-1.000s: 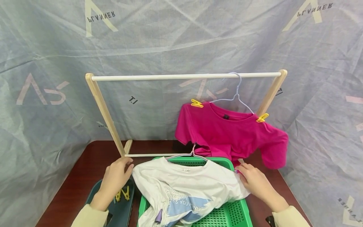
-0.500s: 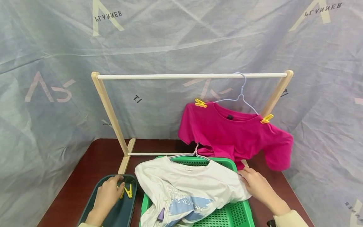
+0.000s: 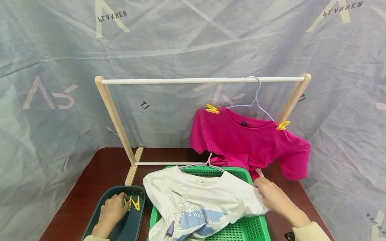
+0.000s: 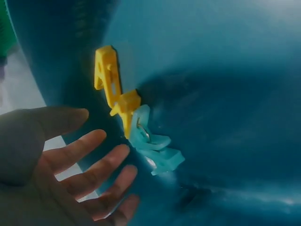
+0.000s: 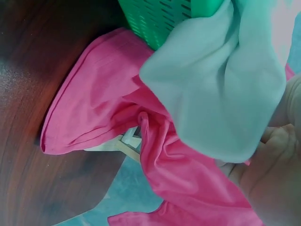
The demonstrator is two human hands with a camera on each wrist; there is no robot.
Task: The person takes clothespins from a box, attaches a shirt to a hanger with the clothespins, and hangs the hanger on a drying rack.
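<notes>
My left hand [image 3: 113, 211] is inside the dark blue tray [image 3: 102, 197], beside a few clothespins. Its fingers are spread and loosely bent in the left wrist view, with nothing between them. Just past the fingertips lie yellow clothespins [image 4: 108, 75] and a teal clothespin [image 4: 150, 141]. A white T-shirt [image 3: 223, 190] on a thin hanger [image 3: 208, 163] lies over the green basket [image 3: 253, 222]. At its right sleeve [image 5: 211, 94], my right hand [image 3: 274, 197] pinches the cloth; the sleeve partly hides the fingertips.
A rack with a white rail [image 3: 169, 81] stands behind the basket. From it hangs a magenta T-shirt [image 3: 241, 140] on a light blue hanger [image 3: 255, 100], with yellow clothespins [image 3: 212, 109] at its shoulders. Dark brown tabletop [image 3: 78, 197] shows on the left.
My left hand has left the white T-shirt's left shoulder and come down into the blue tray by the clothespins. The right hand stays at the right sleeve.
</notes>
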